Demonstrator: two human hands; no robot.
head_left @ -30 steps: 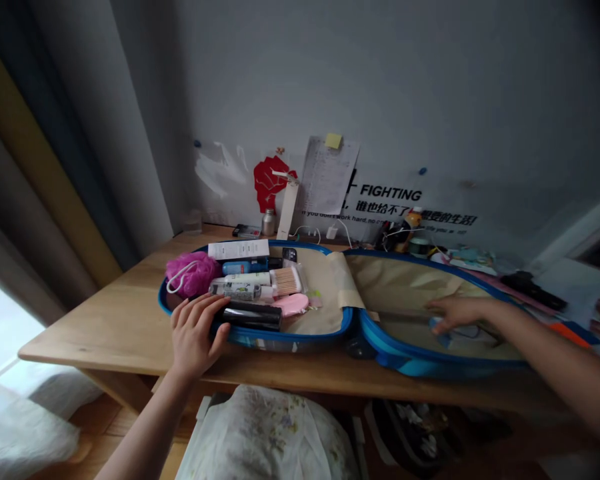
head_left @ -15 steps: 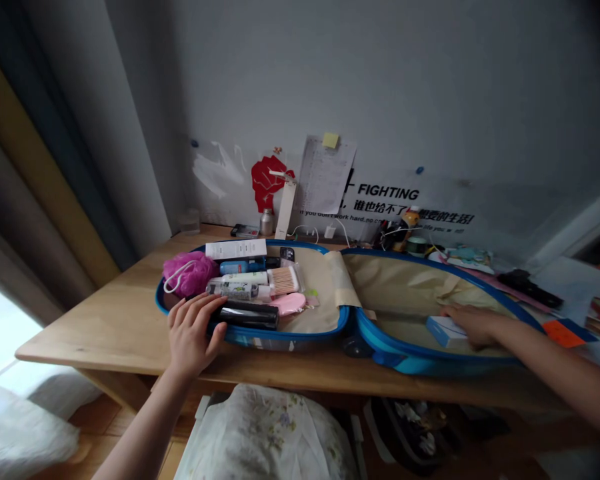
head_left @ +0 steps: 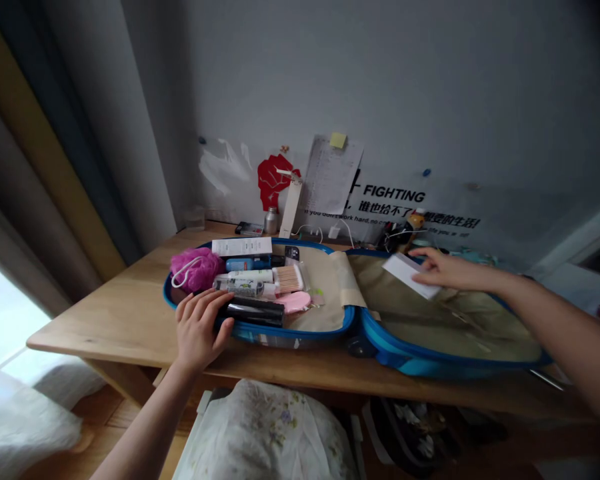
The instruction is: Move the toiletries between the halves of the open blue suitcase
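An open blue suitcase (head_left: 380, 343) with beige lining lies on a wooden desk (head_left: 120, 313). Its left half holds a pink bath pouf (head_left: 196, 268), a black tube (head_left: 255, 311), a pink pad (head_left: 293, 301), cotton swabs (head_left: 286, 279) and several bottles and tubes. My left hand (head_left: 197, 327) rests flat, fingers spread, on the near rim of that half beside the black tube. My right hand (head_left: 443, 268) holds a small white box (head_left: 410, 275) in the air above the right half of the suitcase.
Papers, a red fist sticker (head_left: 273, 179) and "FIGHTING" lettering (head_left: 394, 195) are on the wall behind. Small bottles, cables and clutter line the desk's back edge. A floral cushion (head_left: 270, 433) sits below the desk front. Curtains (head_left: 55, 153) hang at left.
My right hand picked the small box up from the right half's lining and raised it toward the back of the suitcase. My left hand stayed in place.
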